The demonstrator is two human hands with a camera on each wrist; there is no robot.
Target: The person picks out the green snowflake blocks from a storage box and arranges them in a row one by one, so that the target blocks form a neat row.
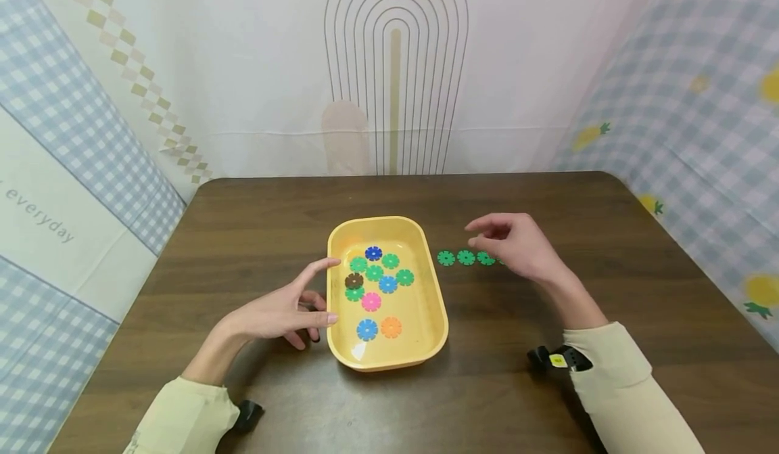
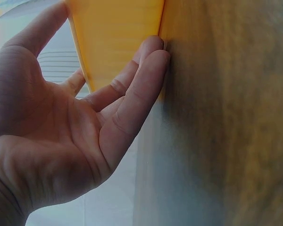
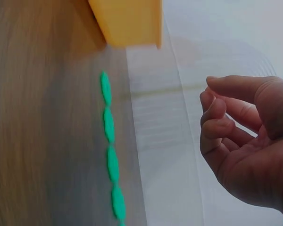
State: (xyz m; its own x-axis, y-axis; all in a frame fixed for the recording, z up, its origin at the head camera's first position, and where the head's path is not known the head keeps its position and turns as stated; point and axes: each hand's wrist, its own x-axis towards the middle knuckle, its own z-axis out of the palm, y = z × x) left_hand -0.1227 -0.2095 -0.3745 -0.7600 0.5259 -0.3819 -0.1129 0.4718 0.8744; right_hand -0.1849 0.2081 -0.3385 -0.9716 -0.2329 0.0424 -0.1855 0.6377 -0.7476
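Observation:
A yellow tray [image 1: 430, 319] stands mid-table with several notched plastic discs lying in it: green, blue, brown, orange and a pink disc [image 1: 371, 302]. At its left side, my left hand [image 1: 280, 312] holds the rim with thumb and index finger. The left wrist view shows other fingers [image 2: 132, 108] against the tray's outer wall [image 2: 118, 37]. Right of the tray, a row of green discs [image 1: 466, 258] lies on the table, seen edge-on as a green line [image 3: 112, 162] from the right wrist. My right hand [image 1: 517, 244] hovers over its right end, fingers loosely bent, nothing visible between them.
The brown wooden table [image 1: 274, 210] has its back edge close to a white patterned cloth [image 1: 262, 68]. Checked cloth hangs at both sides. Each wrist wears a black strap, the right strap [image 1: 560, 359] with a yellow label.

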